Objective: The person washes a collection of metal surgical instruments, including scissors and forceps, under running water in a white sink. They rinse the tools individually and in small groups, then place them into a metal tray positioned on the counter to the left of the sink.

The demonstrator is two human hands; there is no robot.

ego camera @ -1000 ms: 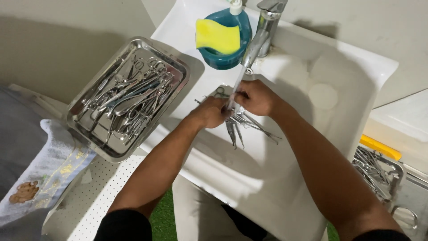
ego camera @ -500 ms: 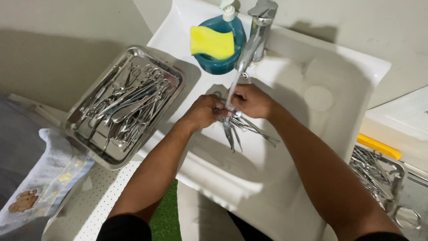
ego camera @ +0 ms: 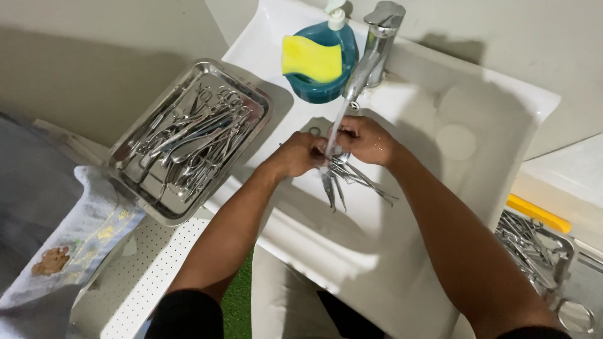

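Over the white sink (ego camera: 477,163), my left hand (ego camera: 295,154) and my right hand (ego camera: 367,139) meet under a thin stream of water from the chrome tap (ego camera: 370,53). Together they grip a bundle of steel surgical instruments (ego camera: 348,179), whose tips fan out downward and to the right. The handles are hidden inside my fingers. The water falls between both hands onto the bundle.
A steel tray (ego camera: 188,141) full of several scissors and clamps rests on the sink's left edge. A teal bowl (ego camera: 326,81) with a yellow sponge (ego camera: 311,58) sits beside the tap. Another metal basket of instruments (ego camera: 534,248) lies at right. A stained cloth (ego camera: 69,245) lies at left.
My hands stay under the running water and shift slightly around the instrument bundle. The view has drifted a little; nothing was picked up or let go.
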